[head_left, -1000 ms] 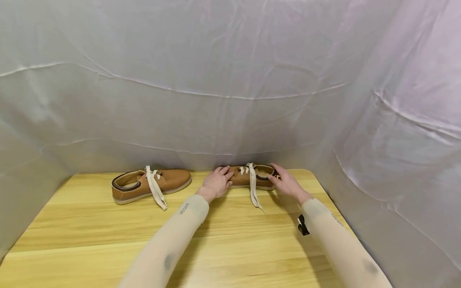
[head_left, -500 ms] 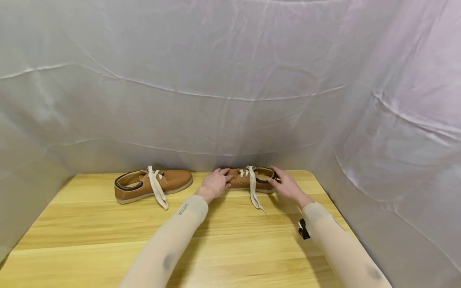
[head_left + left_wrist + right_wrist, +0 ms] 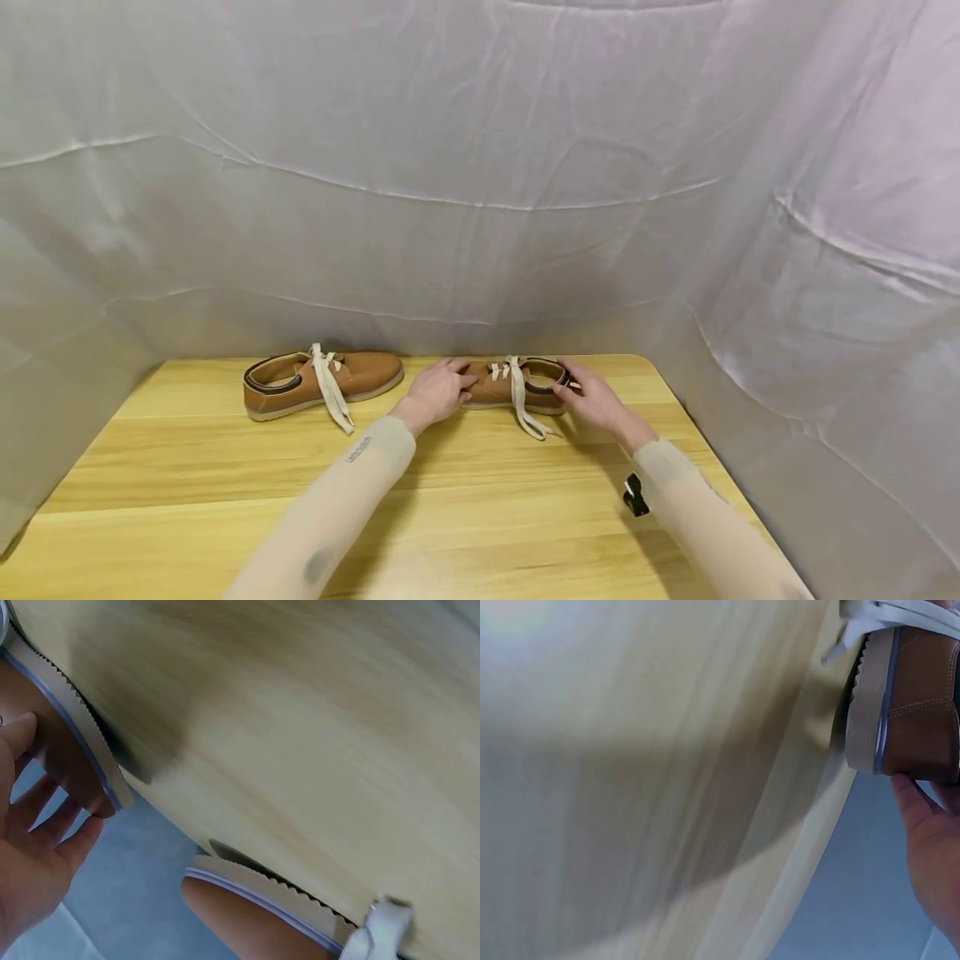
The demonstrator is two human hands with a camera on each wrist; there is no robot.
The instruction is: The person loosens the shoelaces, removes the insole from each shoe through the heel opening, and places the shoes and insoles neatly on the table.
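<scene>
Both hands hold one brown lace-up shoe (image 3: pixel 480 385) near the back of the wooden table, its toe to the left. My left hand (image 3: pixel 435 392) grips the toe; in the left wrist view its thumb lies on the upper and fingertips reach round the tip. At the heel, my right hand (image 3: pixel 596 400) holds the back of the shoe, with fingertips against the heel in the right wrist view. A loose pale lace (image 3: pixel 519 400) hangs over the near side. Whether the sole touches the table is hard to tell. The matching brown shoe (image 3: pixel 367 373) stands farther left, toe to the right.
A pale lace (image 3: pixel 330 387) drapes from the left shoe onto the wooden table (image 3: pixel 480 517). Grey cloth (image 3: pixel 465 250) walls the table at the back and sides. A small black clip-like thing (image 3: pixel 636 495) shows beside the right sleeve.
Both hands have brought the held shoe a little nearer to me and slightly left, toward the other shoe. Its hanging lace now bends against the table. The view has shifted slightly.
</scene>
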